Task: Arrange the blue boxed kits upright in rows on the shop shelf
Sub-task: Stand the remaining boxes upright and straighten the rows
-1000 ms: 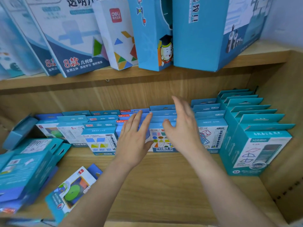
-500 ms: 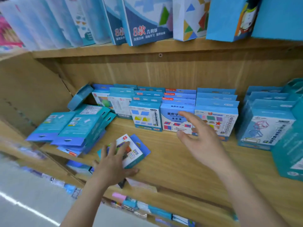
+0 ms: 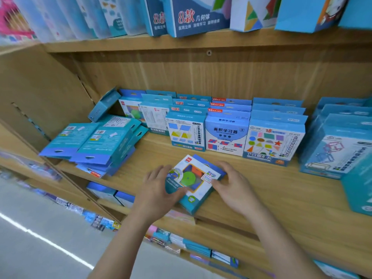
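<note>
A loose box [image 3: 191, 181], blue-edged with a green disc printed on its white front, lies face up near the front lip of the wooden shelf [image 3: 281, 200]. The left hand [image 3: 159, 191] grips its near-left corner, thumb curled over the printed face. The right hand [image 3: 235, 188] has its fingers bent round the right edge. Both hands cover the sides, so whether the box rests on the wood or is raised a little cannot be told.

Behind it stand rows of upright boxes [image 3: 223, 133] facing outward. Only the front box of each row shows its picture; of those behind, just the hanging tabs peek over. To the left, a pile of boxes [image 3: 100, 141] lies flat with backs and barcodes up, the lower ones mostly buried. One small box [image 3: 104, 104] leans tilted against the side panel. On the right, larger boxes [image 3: 338, 146] are blurred and cut off by the edge. The tall boxes [image 3: 197, 15] on the board above show only their lower halves.
</note>
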